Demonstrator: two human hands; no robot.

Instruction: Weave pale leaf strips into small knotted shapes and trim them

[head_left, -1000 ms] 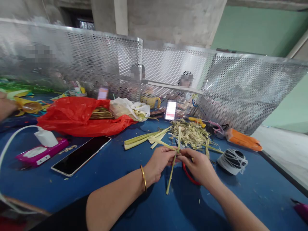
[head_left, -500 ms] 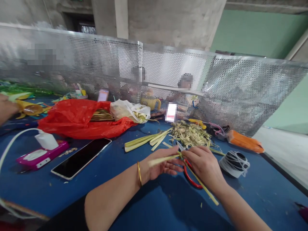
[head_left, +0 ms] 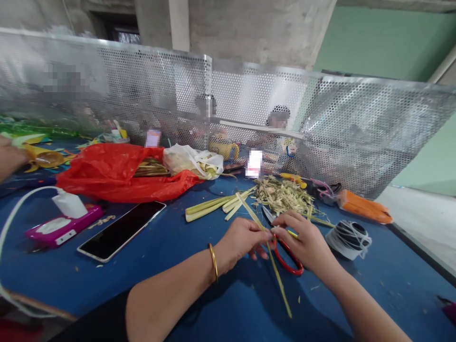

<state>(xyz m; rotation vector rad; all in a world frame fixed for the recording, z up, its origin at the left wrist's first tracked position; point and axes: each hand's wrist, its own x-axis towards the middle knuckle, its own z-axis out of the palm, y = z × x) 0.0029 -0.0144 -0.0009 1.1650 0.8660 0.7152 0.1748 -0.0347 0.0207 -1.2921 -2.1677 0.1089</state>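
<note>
Pinched near its middle, a slender yellow-green strip [head_left: 250, 212], running slantwise from eleven o'clock down to five, lower end hanging or lying over the blue tabletop [head_left: 392, 285]. At eight o'clock from the pinch, the left hand [head_left: 244, 242], thumb and forefinger closed on the strip, remaining fingers loosely curled beneath; on its wrist, a gold bangle [head_left: 213, 262]. At three o'clock, close by, the right hand [head_left: 299, 235], palm down, half curled, fingertips next to the pinch; a yellowish sliver [head_left: 292, 234] just visible by its thumb, impossible to tell if gripped or not.

Partly under the right hand, scissors [head_left: 295, 271], red handles towards four o'clock, blades pointing past twelve towards eleven. At one o'clock, a heap of pale shavings [head_left: 285, 195]; beyond it, a yellow-handled tool [head_left: 294, 179]. At ten o'clock, a row of cut stalks [head_left: 204, 209], lying flat. At three o'clock, a spool of whitish thread [head_left: 349, 240]; between two and three, an orange packet [head_left: 365, 207].

Farther out, at nine o'clock, a dark-screened phone [head_left: 121, 231] and a magenta power strip [head_left: 64, 230] with a white charger [head_left: 70, 204] plugged in. At ten, a red plastic bag [head_left: 99, 168] beside a white bag [head_left: 180, 159]. Across twelve o'clock, a perforated metal screen [head_left: 156, 80]. Between nine and ten, at the far edge, another person's hand [head_left: 10, 159].
</note>
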